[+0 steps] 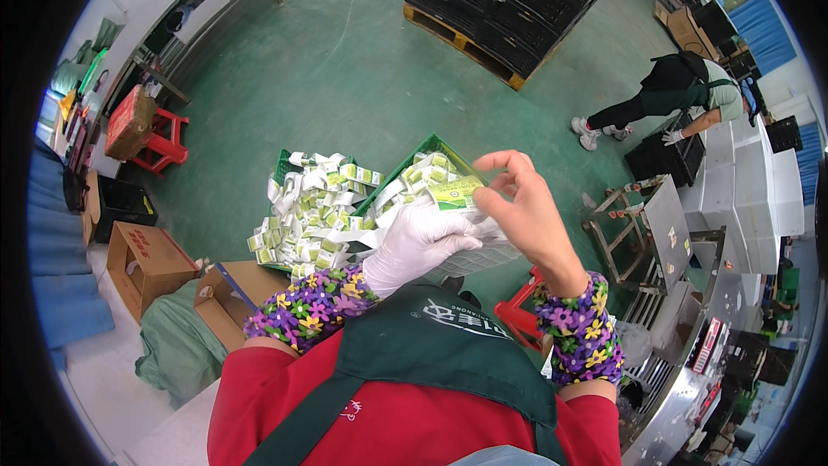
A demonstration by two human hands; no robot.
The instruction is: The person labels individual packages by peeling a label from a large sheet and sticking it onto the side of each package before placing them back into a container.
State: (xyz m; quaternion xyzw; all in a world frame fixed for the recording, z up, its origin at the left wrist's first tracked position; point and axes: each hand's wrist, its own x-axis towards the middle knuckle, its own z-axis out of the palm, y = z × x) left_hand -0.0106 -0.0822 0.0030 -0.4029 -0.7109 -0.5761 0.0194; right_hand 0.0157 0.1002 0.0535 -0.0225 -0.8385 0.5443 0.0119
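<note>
My left hand [414, 242], in a white glove, grips a stack of flat white and green packets and rests on a green crate [444, 153] tilted up in front of me. My bare right hand [528, 211] pinches one green and white packet [457, 192] at the top of that stack between thumb and fingers. A second green crate [283, 164] to the left holds a loose heap of the same flattened packets [312, 207]. Both forearms wear purple flowered sleeves over red clothing and a dark green apron.
A red stool [517, 319] stands below the crates. Open cardboard boxes [147, 259] lie at the left, another red stool [164, 142] farther back. Black crates on a pallet [500, 0] stand at the top. A person [681, 95] bends over a black crate at right, by metal machinery [664, 233].
</note>
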